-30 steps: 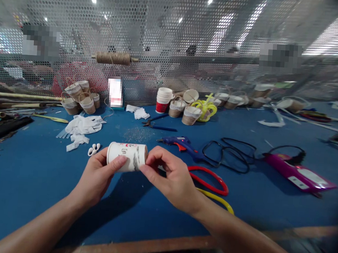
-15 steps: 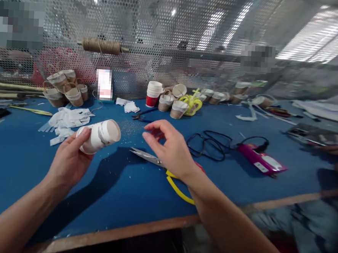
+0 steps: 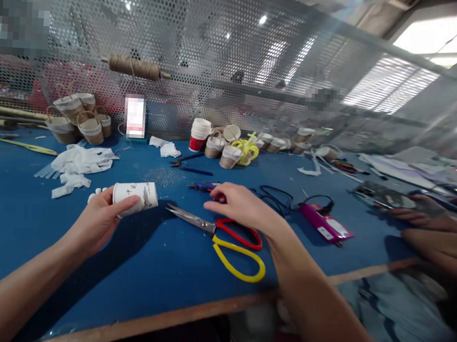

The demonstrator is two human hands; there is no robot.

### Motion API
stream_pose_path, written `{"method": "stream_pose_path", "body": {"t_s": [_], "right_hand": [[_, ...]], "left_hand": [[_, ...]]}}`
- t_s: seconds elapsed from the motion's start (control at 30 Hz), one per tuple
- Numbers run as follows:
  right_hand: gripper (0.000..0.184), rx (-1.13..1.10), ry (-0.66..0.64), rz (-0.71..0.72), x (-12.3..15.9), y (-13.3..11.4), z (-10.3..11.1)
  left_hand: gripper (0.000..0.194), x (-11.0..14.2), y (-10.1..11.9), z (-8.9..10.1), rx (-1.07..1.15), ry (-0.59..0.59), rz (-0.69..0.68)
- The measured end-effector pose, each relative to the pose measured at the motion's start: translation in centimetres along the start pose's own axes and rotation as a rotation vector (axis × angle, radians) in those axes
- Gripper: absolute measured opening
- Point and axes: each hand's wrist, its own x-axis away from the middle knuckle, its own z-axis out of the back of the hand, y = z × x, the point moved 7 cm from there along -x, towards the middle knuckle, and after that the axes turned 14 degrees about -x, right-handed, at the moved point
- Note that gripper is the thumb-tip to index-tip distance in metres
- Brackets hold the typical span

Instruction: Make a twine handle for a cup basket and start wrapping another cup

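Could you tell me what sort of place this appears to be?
Probably a craft workshop: a blue worktable holds large scissors and small twine-handled pots, with a twine spool behind.

We had both bare forearms slanting inward from the lower corners, our left hand (image 3: 104, 215) closed in a grip with its thumb (image 3: 128, 205) laid across the front, and our right hand (image 3: 236, 205) back-upward, fingers partly curled and pointing left, its wrist bent.
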Motion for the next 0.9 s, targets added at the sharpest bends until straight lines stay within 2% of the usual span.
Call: {"method": "stream_pose_path", "body": {"t_s": [0.07,0.13,0.2,0.3,0.4,0.47,0.53,0.57,0.63,0.77,0.9], "right_hand": [[0.034,0.015,-0.098,0.055,1.1,-1.6,-1.8],[0.028,0.119,-0.166,0.056,1.6,-2.5,-3.5],[0.018,0.17,-0.166,0.071,1.4,-3.2,-4.7],[0.016,0.15,-0.152,0.114,0.2,-4.3,-6.2],[0.023,0.116,-0.147,0.164,-1.2,-5.4,-6.5],[0.032,0.093,-0.108,0.172,-2.0,-5.2,-5.3],[0.038,0.107,0.026,0.065,-2.6,-3.4,-2.6],[0.038,0.158,0.093,-0.078,-2.7,-1.6,-1.1],[0.035,0.194,0.115,-0.207,-2.6,1.3,0.8],[0.025,0.15,0.027,-0.319,-2.5,5.6,0.9],[0.015,0.05,0.056,-0.328,-2.7,6.6,0.1]], "left_hand": [[0.03,0.0,0.2,0.1,0.004,0.021,0.0],[0.032,0.0,0.3,0.0,-0.008,0.02,0.007],[0.033,0.0,0.3,-0.1,-0.026,0.015,-0.001],[0.032,-0.1,0.8,0.2,-0.058,0.049,-0.1],[0.027,-0.2,1.6,0.9,-0.109,0.116,-0.23],[0.024,-0.2,1.8,1.1,-0.14,0.132,-0.269],[0.023,-0.3,1.9,1.2,-0.141,0.126,-0.277],[0.023,-0.2,1.9,1.1,-0.13,0.12,-0.279],[0.024,-0.1,1.8,0.8,-0.102,0.093,-0.275],[0.026,0.5,1.5,-0.5,-0.054,-0.004,-0.241],[0.025,0.9,1.5,-1.0,-0.04,-0.053,-0.239]]}}
